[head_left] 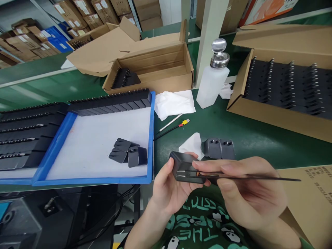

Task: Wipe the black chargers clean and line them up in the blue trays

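Green table (259, 135) stretching between stacked cartons, you are gripping a black adapter (184, 167) low at its front edge, left hand (166, 186) fingers clamped around it, right hand (249, 193) fingers pinching a thin probe (259, 178) against its face. Three adapters (128, 154) are lying in the blue tray (103, 180), two more (218, 148) are waiting just behind your hands, and a full box (285, 88) is sitting to the right.

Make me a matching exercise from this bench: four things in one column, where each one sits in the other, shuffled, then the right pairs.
Things:
1. black adapter
2. thin black tool
3. white dispenser bottle
4. three loose adapters

Places:
A. on the white sheet inside the blue tray
B. standing on the green table beside a white post
C. gripped in the left hand
D. pinched in the right hand, tip at the adapter's face

Pairs: 1-C, 2-D, 3-B, 4-A
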A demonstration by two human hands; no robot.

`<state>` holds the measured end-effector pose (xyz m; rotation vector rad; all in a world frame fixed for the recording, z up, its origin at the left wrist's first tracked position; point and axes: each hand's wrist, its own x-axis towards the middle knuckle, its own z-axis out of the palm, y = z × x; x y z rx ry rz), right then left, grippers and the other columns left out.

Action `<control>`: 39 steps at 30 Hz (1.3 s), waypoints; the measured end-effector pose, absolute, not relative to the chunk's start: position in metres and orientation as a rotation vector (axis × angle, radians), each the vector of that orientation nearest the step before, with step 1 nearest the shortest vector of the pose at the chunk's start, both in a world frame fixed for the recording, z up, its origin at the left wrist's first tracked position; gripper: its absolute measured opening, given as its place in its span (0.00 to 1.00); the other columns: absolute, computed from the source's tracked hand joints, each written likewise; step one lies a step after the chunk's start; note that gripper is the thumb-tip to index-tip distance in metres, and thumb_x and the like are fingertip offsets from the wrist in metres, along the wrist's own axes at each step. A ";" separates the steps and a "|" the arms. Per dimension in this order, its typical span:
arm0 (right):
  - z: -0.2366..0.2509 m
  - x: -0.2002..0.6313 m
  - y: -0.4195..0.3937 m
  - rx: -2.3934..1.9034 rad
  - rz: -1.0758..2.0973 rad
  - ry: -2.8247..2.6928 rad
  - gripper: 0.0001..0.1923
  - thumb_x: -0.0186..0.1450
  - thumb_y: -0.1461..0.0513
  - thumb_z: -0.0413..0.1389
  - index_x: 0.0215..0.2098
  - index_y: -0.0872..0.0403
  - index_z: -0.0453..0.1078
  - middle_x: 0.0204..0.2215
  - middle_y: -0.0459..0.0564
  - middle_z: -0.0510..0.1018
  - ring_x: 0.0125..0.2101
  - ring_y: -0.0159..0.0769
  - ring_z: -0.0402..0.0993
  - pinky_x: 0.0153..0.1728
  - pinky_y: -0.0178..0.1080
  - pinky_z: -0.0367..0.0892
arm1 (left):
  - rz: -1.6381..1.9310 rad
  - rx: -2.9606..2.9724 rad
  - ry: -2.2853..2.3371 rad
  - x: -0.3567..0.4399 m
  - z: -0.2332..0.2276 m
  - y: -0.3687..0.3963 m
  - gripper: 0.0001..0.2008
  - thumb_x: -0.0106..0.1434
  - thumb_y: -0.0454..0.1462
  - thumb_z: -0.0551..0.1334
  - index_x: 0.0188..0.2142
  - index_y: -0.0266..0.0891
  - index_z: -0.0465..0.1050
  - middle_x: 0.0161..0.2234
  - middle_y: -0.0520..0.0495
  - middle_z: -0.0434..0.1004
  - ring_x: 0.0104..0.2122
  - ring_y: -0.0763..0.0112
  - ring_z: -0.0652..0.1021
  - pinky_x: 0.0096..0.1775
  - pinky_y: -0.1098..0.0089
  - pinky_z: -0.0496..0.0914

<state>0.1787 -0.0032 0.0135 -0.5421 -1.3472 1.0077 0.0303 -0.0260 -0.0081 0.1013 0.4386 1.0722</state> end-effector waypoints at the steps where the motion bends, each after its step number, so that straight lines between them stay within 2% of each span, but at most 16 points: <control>1: 0.014 0.179 -0.003 -0.543 1.010 -1.357 0.16 0.71 0.71 0.55 0.53 0.51 0.72 0.45 0.47 0.84 0.43 0.40 0.84 0.42 0.41 0.85 | 1.077 0.101 0.434 0.030 -0.008 -0.026 0.21 0.64 0.47 0.68 0.47 0.32 0.81 0.39 0.43 0.84 0.40 0.63 0.84 0.44 0.71 0.78; 10: 0.013 0.178 0.001 -0.472 1.052 -1.346 0.16 0.68 0.72 0.58 0.53 0.54 0.74 0.44 0.50 0.85 0.41 0.43 0.84 0.43 0.42 0.84 | 1.085 0.105 0.381 0.030 -0.011 -0.025 0.20 0.65 0.47 0.67 0.48 0.32 0.80 0.38 0.43 0.85 0.43 0.64 0.84 0.46 0.72 0.78; 19: 0.012 0.179 0.002 -0.441 1.055 -1.348 0.20 0.66 0.76 0.57 0.53 0.56 0.74 0.45 0.51 0.84 0.42 0.45 0.84 0.45 0.43 0.84 | 1.091 0.097 0.360 0.029 -0.013 -0.024 0.20 0.66 0.46 0.66 0.49 0.31 0.80 0.40 0.43 0.85 0.44 0.64 0.84 0.47 0.72 0.78; 25: 0.012 0.181 0.003 -0.459 1.077 -1.373 0.24 0.63 0.78 0.58 0.54 0.55 0.73 0.46 0.49 0.84 0.43 0.44 0.84 0.48 0.44 0.83 | 1.067 0.102 0.407 0.027 -0.015 -0.024 0.21 0.64 0.47 0.68 0.48 0.32 0.81 0.40 0.45 0.85 0.39 0.66 0.84 0.45 0.74 0.78; 31: 0.012 0.181 0.002 -0.486 1.075 -1.378 0.22 0.64 0.76 0.59 0.53 0.54 0.73 0.45 0.49 0.84 0.42 0.43 0.84 0.45 0.43 0.84 | 1.055 0.119 0.509 0.025 -0.016 -0.024 0.21 0.61 0.49 0.70 0.46 0.35 0.82 0.38 0.45 0.84 0.36 0.63 0.84 0.42 0.67 0.80; 34: 0.012 0.182 0.001 -0.508 1.079 -1.384 0.23 0.64 0.76 0.59 0.54 0.53 0.73 0.46 0.48 0.84 0.42 0.42 0.84 0.43 0.41 0.85 | 1.049 0.132 0.514 0.024 -0.016 -0.024 0.21 0.61 0.49 0.70 0.46 0.36 0.82 0.37 0.46 0.84 0.34 0.64 0.84 0.41 0.69 0.79; 39: 0.011 0.187 -0.002 -0.547 1.055 -1.450 0.26 0.61 0.78 0.60 0.54 0.52 0.72 0.46 0.47 0.84 0.43 0.42 0.84 0.44 0.42 0.85 | 1.064 0.120 0.541 0.023 -0.016 -0.025 0.21 0.61 0.48 0.70 0.46 0.35 0.82 0.37 0.47 0.84 0.36 0.65 0.84 0.41 0.71 0.79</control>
